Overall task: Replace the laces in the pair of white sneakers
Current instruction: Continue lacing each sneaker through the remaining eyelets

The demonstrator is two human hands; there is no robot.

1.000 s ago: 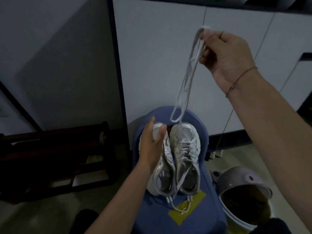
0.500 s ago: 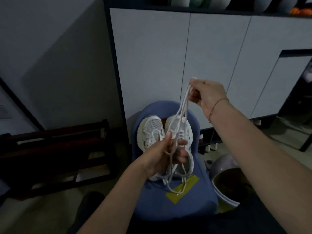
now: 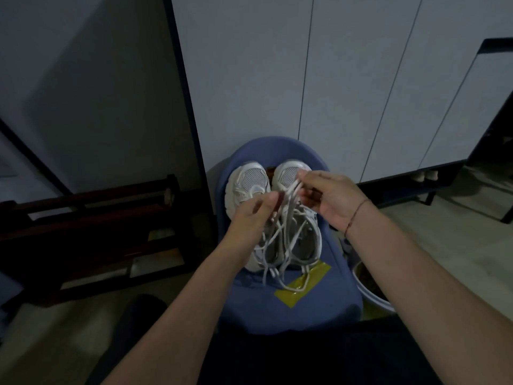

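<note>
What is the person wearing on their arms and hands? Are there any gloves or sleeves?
No gloves and no sleeves show. The left forearm and the right forearm are bare all the way to the picture's edge. The left hand and its wrist wear nothing. The right hand has a thin reddish cord bracelet around its wrist. No watch shows.

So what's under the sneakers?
A blue chair seat; the sneakers stand on it. Yellow tape shows by the heels, lace ends lying across it. The seat right beneath them is covered.
</note>
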